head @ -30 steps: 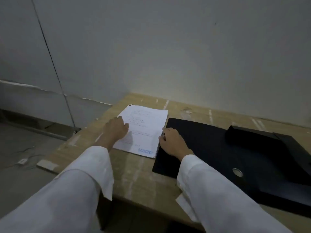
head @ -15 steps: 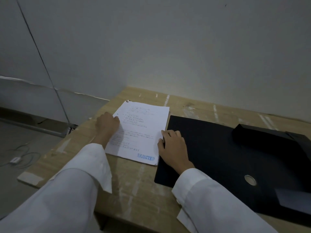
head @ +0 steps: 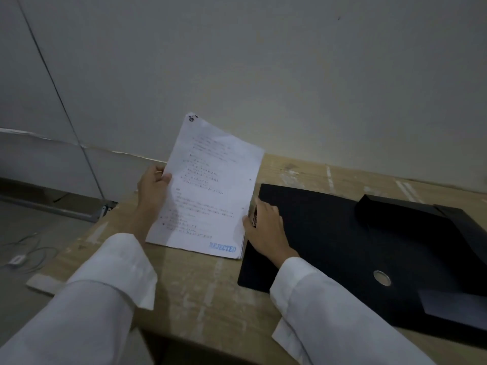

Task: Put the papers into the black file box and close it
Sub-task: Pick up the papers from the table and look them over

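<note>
A stapled stack of white papers [head: 210, 191] with a blue "REJECTED" stamp is tilted up off the table, its near edge low over the tabletop. My left hand [head: 152, 191] grips the stack's left edge. My right hand [head: 264, 227] holds its lower right edge, fingers behind the sheets. The black file box [head: 355, 241] lies opened out flat on the table to the right, with a round metal hole near its front and a raised black flap at the far right.
The wooden table [head: 200, 288] stands against a pale wall [head: 290, 75]. Its left edge drops to a grey floor with a cable and a small adapter [head: 17, 259].
The papers lay flat on the table before; both hands have now lifted their far end up and toward me. The view has shifted slightly.
</note>
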